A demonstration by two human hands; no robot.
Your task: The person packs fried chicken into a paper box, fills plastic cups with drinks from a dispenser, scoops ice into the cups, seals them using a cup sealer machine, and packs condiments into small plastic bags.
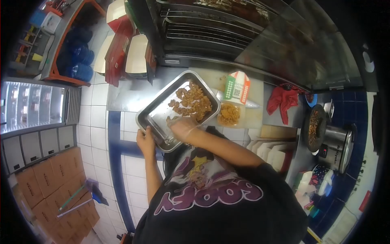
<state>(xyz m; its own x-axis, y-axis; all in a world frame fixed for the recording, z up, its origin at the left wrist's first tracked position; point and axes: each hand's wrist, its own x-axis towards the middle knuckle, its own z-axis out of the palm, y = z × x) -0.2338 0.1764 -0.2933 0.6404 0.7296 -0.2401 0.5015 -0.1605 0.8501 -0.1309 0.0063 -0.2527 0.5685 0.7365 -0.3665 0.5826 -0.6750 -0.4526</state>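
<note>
A metal tray [143,106] sits tilted at an angle at the counter's front edge, close to my body. Browned, crispy fried pieces [191,99] are heaped in its far right part. My left hand [146,140] grips the near left rim, thumb on top. Over the tray's near side is my right hand [183,127], in what looks like a clear plastic glove. Its fingers are curled just in front of the fried pieces; what they hold, if anything, is hidden. To the right stands an open box [229,115] with similar fried food and a green, white and orange printed lid [237,87].
A glass-fronted cabinet with wire racks [207,34] rises behind the counter. Stacked red cartons [120,53] stand at the back left. A red cloth [283,101], a dark stone mortar [315,128] and a steel cooker [336,148] are at the right. Folded white boxes [270,152] sit below the counter.
</note>
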